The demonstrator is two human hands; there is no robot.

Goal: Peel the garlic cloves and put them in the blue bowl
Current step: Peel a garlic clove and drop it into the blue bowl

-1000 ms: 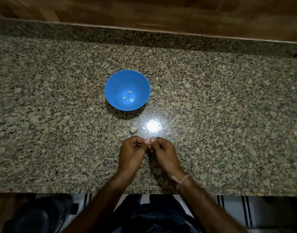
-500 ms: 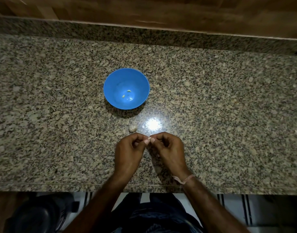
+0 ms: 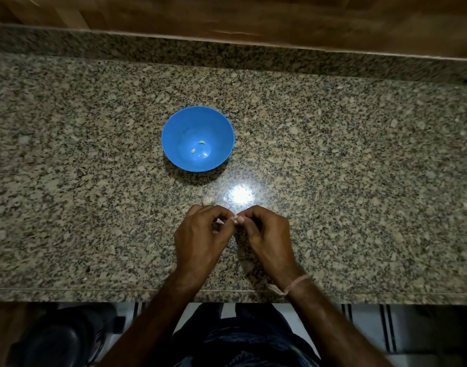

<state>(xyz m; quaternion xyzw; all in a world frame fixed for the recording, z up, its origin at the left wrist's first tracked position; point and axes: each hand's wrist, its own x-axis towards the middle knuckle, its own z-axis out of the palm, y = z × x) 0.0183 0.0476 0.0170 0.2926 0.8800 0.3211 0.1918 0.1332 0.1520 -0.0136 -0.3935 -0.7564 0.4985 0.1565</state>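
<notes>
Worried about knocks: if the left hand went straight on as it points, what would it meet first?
Likely the garlic piece just beyond the left hand, before the blue bowl; depth unclear.

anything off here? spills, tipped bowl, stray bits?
Nothing stands out. The bowl is upright with a few cloves inside. The left hand and right hand pinch a clove between them. One garlic piece lies on the counter, short of the bowl.

Dim shot, one overhead light glaring off the counter (image 3: 241,195) near its front edge; corners fall dark, edges bow, focus slightly soft.
</notes>
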